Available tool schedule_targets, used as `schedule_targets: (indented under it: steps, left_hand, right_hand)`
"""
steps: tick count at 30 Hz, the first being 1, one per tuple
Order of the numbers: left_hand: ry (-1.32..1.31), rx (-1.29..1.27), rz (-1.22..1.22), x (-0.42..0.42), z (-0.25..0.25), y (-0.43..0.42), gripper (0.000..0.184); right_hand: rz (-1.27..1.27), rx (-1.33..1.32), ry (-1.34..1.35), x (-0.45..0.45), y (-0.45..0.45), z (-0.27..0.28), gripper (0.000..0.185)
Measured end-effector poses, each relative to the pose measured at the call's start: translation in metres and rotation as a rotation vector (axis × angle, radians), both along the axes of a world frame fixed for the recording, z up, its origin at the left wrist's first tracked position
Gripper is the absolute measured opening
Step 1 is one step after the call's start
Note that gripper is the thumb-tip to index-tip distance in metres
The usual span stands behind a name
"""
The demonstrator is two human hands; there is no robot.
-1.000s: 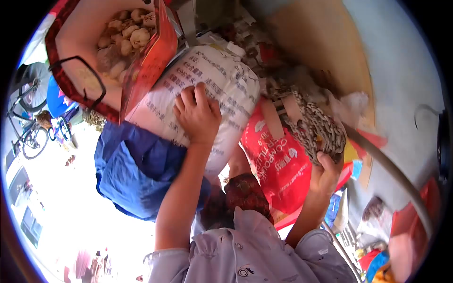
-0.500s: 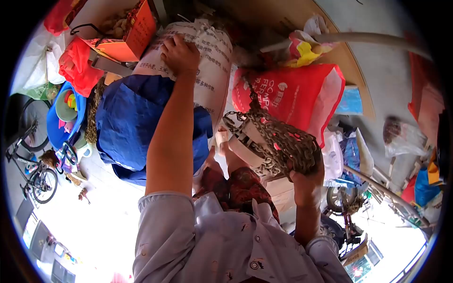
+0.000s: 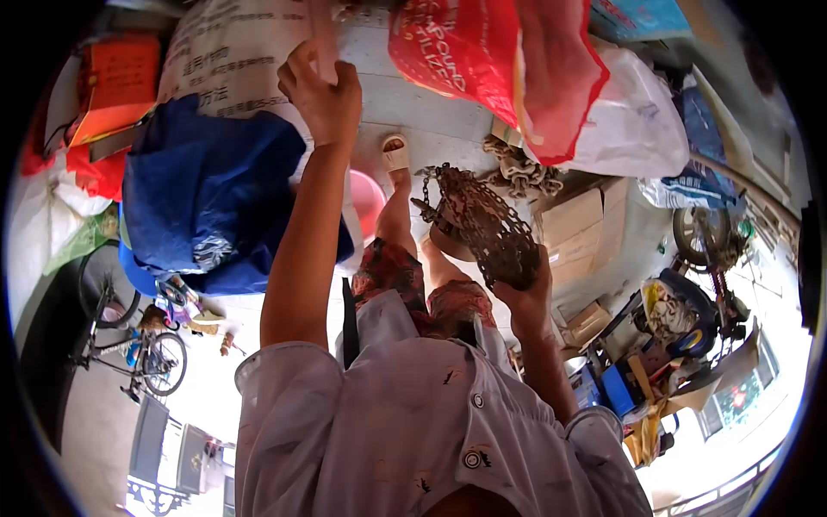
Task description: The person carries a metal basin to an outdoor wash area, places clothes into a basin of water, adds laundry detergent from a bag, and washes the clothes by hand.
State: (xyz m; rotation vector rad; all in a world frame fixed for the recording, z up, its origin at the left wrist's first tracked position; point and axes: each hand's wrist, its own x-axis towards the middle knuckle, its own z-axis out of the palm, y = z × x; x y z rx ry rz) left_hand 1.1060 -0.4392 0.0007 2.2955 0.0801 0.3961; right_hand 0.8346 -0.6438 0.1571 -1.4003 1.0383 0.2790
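My right hand point(image 3: 527, 289) grips a bundle of rusty metal chain point(image 3: 487, 224), its links bunched up above my fingers. A round brownish piece point(image 3: 452, 245) shows beneath the bundle; what it is I cannot make out. My left hand point(image 3: 323, 99) is raised beside a white printed sack point(image 3: 233, 52), its thumb and fingers closed around a pale pinkish strip point(image 3: 322, 34). The strip runs up out of view and is blurred. Below and left of that hand, a dark blue cloth or bag point(image 3: 207, 189) leans against the sack.
A red fertilizer bag point(image 3: 452, 52) and a white bag point(image 3: 633, 121) stand at upper right. Near my feet are a pink basin point(image 3: 366, 202), a heap of rope or chain point(image 3: 525, 168) and flattened cardboard point(image 3: 586, 228). A bicycle point(image 3: 129, 349) is at left.
My left hand has lifted off the white sack and now holds the pale strip. The chain in my right hand has shifted slightly left. The view has swung, showing more floor.
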Motion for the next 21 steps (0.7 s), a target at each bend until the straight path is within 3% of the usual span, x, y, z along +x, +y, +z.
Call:
schedule_targets:
  steps: [2,5,7,8,9,11,14,21]
  left_hand:
    - [0.124,-0.055,-0.118,-0.048,0.006,-0.026,0.038]
    - [0.329,-0.220,-0.285,-0.124,0.012,-0.054,0.038]
    - [0.387,-0.293,-0.389,-0.182,-0.012,-0.062,0.034]
    - [0.632,-0.357,-0.360,-0.206,-0.004,-0.069,0.032]
    - [0.631,-0.257,-0.464,-0.236,-0.030,-0.061,0.031]
    - [0.617,-0.112,-0.560,-0.281,-0.036,-0.060,0.029]
    - [0.679,-0.031,-0.614,-0.342,-0.068,-0.041,0.027]
    - [0.753,0.099,-0.745,-0.344,-0.076,-0.022,0.029]
  right_hand:
    - [-0.047,-0.020,0.001,-0.032,-0.015,-0.016,0.044]
    - [-0.050,-0.031,0.019,-0.079,-0.041,-0.037,0.058]
    - [-0.097,-0.074,0.034,-0.111,-0.057,-0.053,0.057]
    - [-0.113,-0.093,0.038,-0.122,-0.063,-0.060,0.056]
    - [-0.162,-0.110,0.035,-0.128,-0.068,-0.066,0.055]
    - [-0.267,-0.080,0.015,-0.143,-0.075,-0.084,0.054]
    - [-0.409,-0.055,-0.005,-0.157,-0.090,-0.113,0.055]
    - [-0.516,-0.085,0.052,-0.162,-0.114,-0.165,0.055]
